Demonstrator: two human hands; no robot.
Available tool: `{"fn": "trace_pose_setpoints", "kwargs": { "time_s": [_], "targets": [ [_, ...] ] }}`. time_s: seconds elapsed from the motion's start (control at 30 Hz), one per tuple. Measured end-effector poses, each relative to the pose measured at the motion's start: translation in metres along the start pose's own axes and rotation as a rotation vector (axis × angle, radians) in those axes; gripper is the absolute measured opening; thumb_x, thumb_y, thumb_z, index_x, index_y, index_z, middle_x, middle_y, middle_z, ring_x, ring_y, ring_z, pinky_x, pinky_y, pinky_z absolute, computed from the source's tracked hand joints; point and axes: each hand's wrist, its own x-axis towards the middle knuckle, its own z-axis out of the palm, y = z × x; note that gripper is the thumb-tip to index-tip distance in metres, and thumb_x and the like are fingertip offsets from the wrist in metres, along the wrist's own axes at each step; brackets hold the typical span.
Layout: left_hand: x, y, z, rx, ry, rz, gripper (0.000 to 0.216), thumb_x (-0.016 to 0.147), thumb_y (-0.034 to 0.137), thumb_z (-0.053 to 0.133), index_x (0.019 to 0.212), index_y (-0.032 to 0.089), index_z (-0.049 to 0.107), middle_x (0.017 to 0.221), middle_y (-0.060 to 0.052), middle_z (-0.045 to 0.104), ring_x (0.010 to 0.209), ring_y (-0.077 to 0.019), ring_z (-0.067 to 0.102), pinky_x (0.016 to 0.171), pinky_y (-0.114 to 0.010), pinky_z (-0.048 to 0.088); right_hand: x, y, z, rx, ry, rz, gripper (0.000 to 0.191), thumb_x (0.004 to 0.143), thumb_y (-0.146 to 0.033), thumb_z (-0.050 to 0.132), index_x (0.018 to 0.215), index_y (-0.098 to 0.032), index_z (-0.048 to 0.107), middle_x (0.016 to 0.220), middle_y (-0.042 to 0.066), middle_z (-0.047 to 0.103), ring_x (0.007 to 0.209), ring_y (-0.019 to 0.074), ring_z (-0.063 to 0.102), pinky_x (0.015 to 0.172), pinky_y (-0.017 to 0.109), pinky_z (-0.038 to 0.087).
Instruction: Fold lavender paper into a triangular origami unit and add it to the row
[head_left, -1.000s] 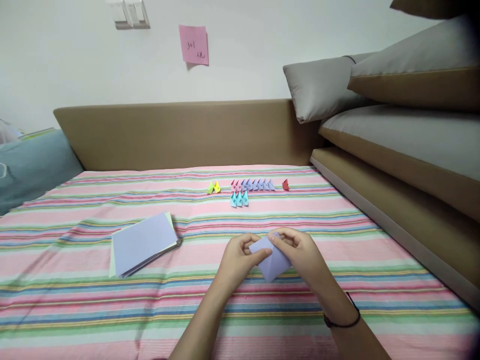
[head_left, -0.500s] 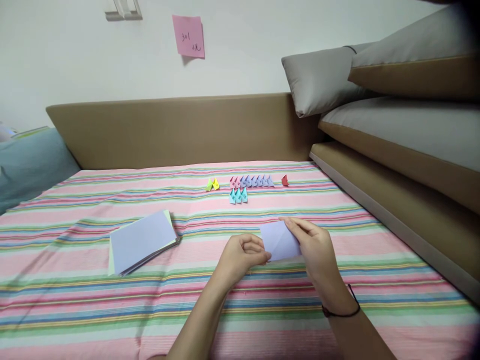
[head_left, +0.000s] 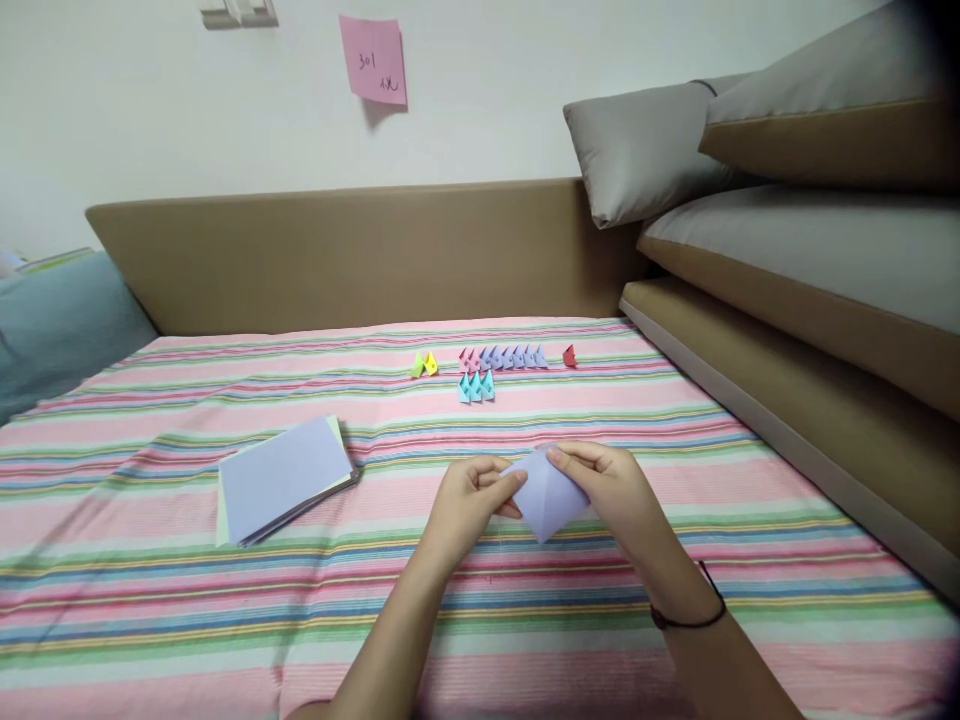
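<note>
I pinch a lilac sheet of paper [head_left: 546, 492] between my left hand [head_left: 469, 505] and right hand [head_left: 611, 490], both clamped on its upper edges, just above the striped bedsheet [head_left: 675, 420]. It looks folded, though I can't be sure. A stack of paper [head_left: 283, 480] lies to my left.

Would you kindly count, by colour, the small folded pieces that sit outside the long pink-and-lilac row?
Green piece: 1
Yellow piece: 1
Blue pieces: 3
Red piece: 1
Total: 6
</note>
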Motion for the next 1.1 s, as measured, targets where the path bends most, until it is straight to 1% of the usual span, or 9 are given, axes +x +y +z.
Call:
{"fn": "trace_pose_setpoints", "kwargs": {
  "time_s": [0.13, 0.23, 0.33, 0.43, 0.57, 0.63, 0.77, 0.9, 1.1],
  "targets": [
    [0.000, 0.001, -0.003, -0.019, 0.140, 0.049, 0.031, 0.066, 0.040, 0.074, 0.070, 0.010, 0.065, 0.062, -0.003, 0.067, 0.059, -0.0134, 0.064, 0.061, -0.023, 0.054, 0.000, -0.001, 0.001, 0.061, -0.041, -0.002, 0.040, 0.077, -0.044, 0.063, 0.104, -0.015, 0.067, 0.091, 0.008, 0.071, 0.079, 0.0197, 0.065, 0.067, 0.030, 0.052],
    [0.000, 0.002, -0.007, -0.065, 0.263, 0.088, 0.030, 0.066, 0.039, 0.074, 0.071, 0.011, 0.065, 0.063, -0.002, 0.068, 0.060, -0.0118, 0.063, 0.062, -0.021, 0.054, -0.002, -0.004, -0.002, 0.078, -0.170, -0.065, 0.056, 0.075, -0.033, 0.069, 0.128, -0.023, 0.051, 0.116, 0.008, 0.064, 0.092, 0.0193, 0.065, 0.080, 0.032, 0.053],
    [0.002, 0.004, -0.008, -0.097, 0.308, 0.092, 0.030, 0.067, 0.038, 0.074, 0.073, 0.010, 0.065, 0.065, -0.003, 0.068, 0.062, -0.0113, 0.064, 0.062, -0.020, 0.054, -0.004, -0.006, -0.005, 0.016, -0.285, -0.153, 0.049, 0.073, -0.025, 0.072, 0.119, -0.026, 0.057, 0.125, 0.007, 0.059, 0.099, 0.0200, 0.064, 0.084, 0.033, 0.053],
    [0.001, 0.008, -0.009, -0.099, 0.254, 0.121, 0.031, 0.067, 0.033, 0.074, 0.087, 0.011, 0.066, 0.076, -0.005, 0.070, 0.068, -0.0129, 0.065, 0.063, -0.021, 0.055, -0.004, -0.005, -0.006, -0.038, -0.293, -0.163, 0.029, 0.075, -0.028, 0.069, 0.103, -0.021, 0.066, 0.107, 0.007, 0.067, 0.096, 0.0200, 0.065, 0.085, 0.033, 0.053],
    [-0.003, 0.013, -0.013, -0.068, 0.053, 0.180, 0.061, 0.068, 0.022, 0.072, 0.125, 0.022, 0.052, 0.108, -0.007, 0.066, 0.065, -0.0126, 0.064, 0.055, -0.024, 0.055, -0.005, -0.007, -0.010, -0.033, -0.367, -0.100, 0.029, 0.074, -0.029, 0.071, 0.102, -0.021, 0.067, 0.100, 0.006, 0.069, 0.094, 0.0197, 0.066, 0.083, 0.031, 0.053],
    [-0.005, 0.016, -0.016, 0.001, -0.014, 0.154, 0.054, 0.068, 0.021, 0.070, 0.122, 0.021, 0.058, 0.109, -0.008, 0.065, 0.059, -0.0105, 0.061, 0.052, -0.023, 0.052, -0.006, -0.009, -0.013, -0.052, -0.418, -0.076, 0.027, 0.075, -0.028, 0.070, 0.101, -0.021, 0.067, 0.100, 0.005, 0.067, 0.092, 0.0188, 0.066, 0.080, 0.030, 0.053],
    [-0.007, 0.018, -0.016, 0.118, -0.017, 0.134, 0.041, 0.070, 0.022, 0.069, 0.111, 0.016, 0.067, 0.094, -0.007, 0.068, 0.058, -0.0086, 0.055, 0.052, -0.019, 0.048, -0.008, -0.012, -0.014, -0.081, -0.445, -0.053, 0.025, 0.077, -0.027, 0.068, 0.101, -0.020, 0.066, 0.090, 0.003, 0.066, 0.084, 0.0166, 0.066, 0.074, 0.027, 0.054],
    [-0.006, 0.017, -0.015, 0.103, 0.013, 0.121, 0.041, 0.073, 0.028, 0.068, 0.111, 0.015, 0.067, 0.098, -0.008, 0.068, 0.065, -0.0116, 0.058, 0.055, -0.021, 0.049, -0.008, -0.012, -0.013, -0.019, -0.486, -0.012, 0.035, 0.071, -0.026, 0.075, 0.104, -0.021, 0.063, 0.100, 0.005, 0.066, 0.098, 0.0217, 0.065, 0.081, 0.032, 0.054],
    [-0.006, 0.016, -0.016, 0.101, 0.000, 0.119, 0.046, 0.070, 0.029, 0.072, 0.113, 0.014, 0.065, 0.109, -0.010, 0.067, 0.065, -0.0111, 0.058, 0.055, -0.022, 0.049, -0.007, -0.010, -0.013, -0.043, -0.433, -0.058, 0.030, 0.071, -0.030, 0.075, 0.099, -0.022, 0.066, 0.101, 0.005, 0.062, 0.090, 0.0207, 0.067, 0.079, 0.032, 0.055]
  ]
}}
